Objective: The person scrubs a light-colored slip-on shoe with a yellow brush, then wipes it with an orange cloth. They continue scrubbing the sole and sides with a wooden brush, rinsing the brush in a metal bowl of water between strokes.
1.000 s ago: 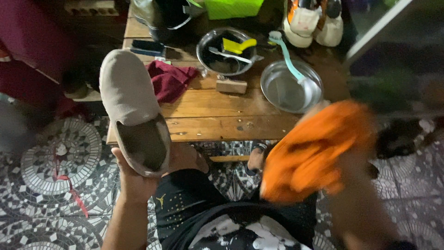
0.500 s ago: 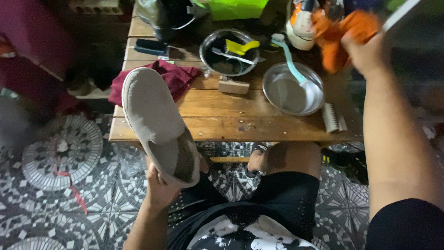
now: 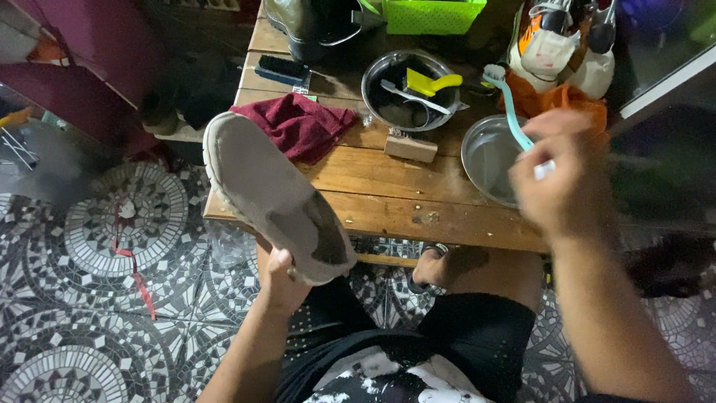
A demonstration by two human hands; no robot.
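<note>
My left hand (image 3: 280,277) grips the heel of a beige slip-on shoe (image 3: 261,183), held tilted over the near left corner of the wooden table (image 3: 388,198). My right hand (image 3: 563,179) is blurred above the right metal bowl (image 3: 485,153). Its fingers pinch the white end of a teal toothbrush (image 3: 511,108), whose head points towards the back of the table. An orange cloth (image 3: 559,98) lies crumpled on the table just behind that hand.
A maroon cloth (image 3: 298,127), a wooden block brush (image 3: 412,148) and a second metal bowl (image 3: 373,93) holding a yellow tool sit mid-table. A black brush (image 3: 280,69), dark shoe (image 3: 313,26), green basket (image 3: 432,15) and white-orange sneakers (image 3: 559,45) line the back.
My right hand carried the orange cloth to the back right, left it there, and came back down onto the toothbrush. The shoe has tilted further and shifted a little to the right.
</note>
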